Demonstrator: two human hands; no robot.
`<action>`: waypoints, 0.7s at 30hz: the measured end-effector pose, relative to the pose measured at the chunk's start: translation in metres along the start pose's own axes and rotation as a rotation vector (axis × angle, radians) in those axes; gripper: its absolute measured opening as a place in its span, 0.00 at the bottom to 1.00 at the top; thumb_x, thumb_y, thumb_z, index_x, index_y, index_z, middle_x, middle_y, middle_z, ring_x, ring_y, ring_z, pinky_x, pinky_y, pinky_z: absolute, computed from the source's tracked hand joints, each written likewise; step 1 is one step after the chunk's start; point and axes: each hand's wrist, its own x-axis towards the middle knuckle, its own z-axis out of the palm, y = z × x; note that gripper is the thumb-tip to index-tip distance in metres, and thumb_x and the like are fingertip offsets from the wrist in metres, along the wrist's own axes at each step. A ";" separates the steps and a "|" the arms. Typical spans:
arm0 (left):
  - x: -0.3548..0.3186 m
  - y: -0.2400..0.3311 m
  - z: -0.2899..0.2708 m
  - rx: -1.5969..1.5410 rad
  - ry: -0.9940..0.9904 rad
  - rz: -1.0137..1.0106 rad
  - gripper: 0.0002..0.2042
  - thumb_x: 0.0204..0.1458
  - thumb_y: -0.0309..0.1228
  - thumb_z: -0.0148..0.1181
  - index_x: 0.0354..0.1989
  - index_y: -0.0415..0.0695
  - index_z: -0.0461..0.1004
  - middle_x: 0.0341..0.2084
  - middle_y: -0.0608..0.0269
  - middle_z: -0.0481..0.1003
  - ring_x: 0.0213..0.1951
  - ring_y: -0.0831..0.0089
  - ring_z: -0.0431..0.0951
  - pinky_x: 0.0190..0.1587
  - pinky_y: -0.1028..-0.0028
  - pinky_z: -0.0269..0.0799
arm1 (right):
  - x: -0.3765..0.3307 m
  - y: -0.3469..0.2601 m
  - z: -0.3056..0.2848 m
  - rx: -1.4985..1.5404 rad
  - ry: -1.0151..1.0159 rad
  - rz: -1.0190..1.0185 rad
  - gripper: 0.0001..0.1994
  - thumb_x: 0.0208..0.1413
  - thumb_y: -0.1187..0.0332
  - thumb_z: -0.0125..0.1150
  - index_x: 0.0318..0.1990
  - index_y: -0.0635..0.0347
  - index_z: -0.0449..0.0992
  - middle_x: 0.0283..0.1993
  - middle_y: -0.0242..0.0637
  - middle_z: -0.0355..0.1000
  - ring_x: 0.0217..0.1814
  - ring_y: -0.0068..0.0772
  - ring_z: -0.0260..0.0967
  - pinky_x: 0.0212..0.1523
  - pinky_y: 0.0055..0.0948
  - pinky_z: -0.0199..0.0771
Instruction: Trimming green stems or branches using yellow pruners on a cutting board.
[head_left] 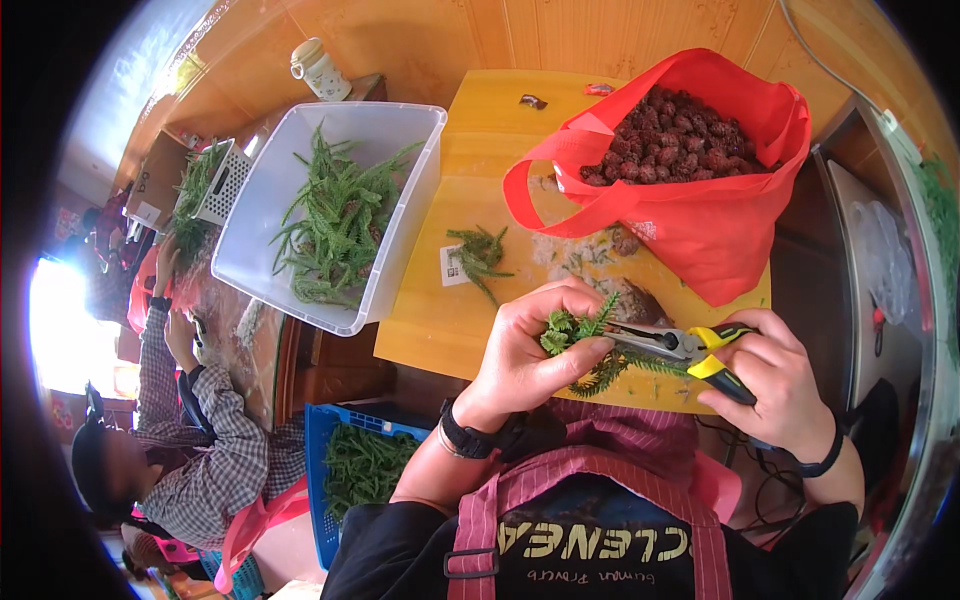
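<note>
Centrally, we locate the governing relation between the two hands: the evergreen sprig (562, 330) lies immediately left of the long-nose pliers (681, 347), whose nose points leftward into the foliage. We hold the sprig in the left hand (535, 350), narrowed to a pinch between thumb and fingers; this is the hand nearer the foliage. We grip the pliers with the right hand (778, 378), wrapped around spread yellow-and-black handles. The long axis of the pliers runs left to right, with a slight downward slope toward the right palm. One sprig branch runs roughly along that axis, passing beneath the pliers. We cannot tell whether the nose tips are clamped on a stem.

Both hands work above the near edge of the yellow tabletop (425, 325). On this surface we note a loose sprig (480, 254) beside a white label (453, 266), and pale debris (570, 252) ahead of the hands. A red tote bag (715, 240) filled with small pine cones (680, 140) occupies the far right. To the left, we find a translucent plastic bin (412, 225) of greenery; lower down is a blue crate (320, 470) of similar sprigs. Beyond these, a co-worker in a checkered shirt (215, 425) sits at a separate table. Wood-grain panelling (425, 40) backs the room.
</note>
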 end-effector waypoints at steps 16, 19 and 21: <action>-0.004 -0.007 0.001 -0.085 -0.013 -0.079 0.07 0.44 0.19 0.58 0.32 0.35 0.70 0.32 0.64 0.70 0.35 0.79 0.68 0.39 0.80 0.63 | -0.004 0.004 0.005 -0.004 -0.028 -0.028 0.17 0.33 0.64 0.69 0.25 0.67 0.71 0.24 0.42 0.68 0.38 0.47 0.67 0.36 0.36 0.69; -0.003 -0.007 0.002 -0.089 -0.008 -0.094 0.07 0.45 0.20 0.58 0.33 0.35 0.70 0.32 0.64 0.70 0.35 0.79 0.68 0.39 0.80 0.63 | -0.004 0.004 0.005 -0.038 -0.035 -0.037 0.14 0.39 0.61 0.66 0.24 0.62 0.71 0.23 0.38 0.70 0.35 0.43 0.66 0.34 0.33 0.69; -0.003 -0.008 0.003 -0.086 -0.007 -0.105 0.06 0.45 0.20 0.57 0.33 0.35 0.70 0.32 0.64 0.70 0.35 0.79 0.68 0.39 0.80 0.63 | -0.004 0.004 0.004 -0.040 -0.044 -0.031 0.14 0.39 0.61 0.66 0.24 0.62 0.71 0.22 0.37 0.70 0.34 0.42 0.66 0.33 0.32 0.69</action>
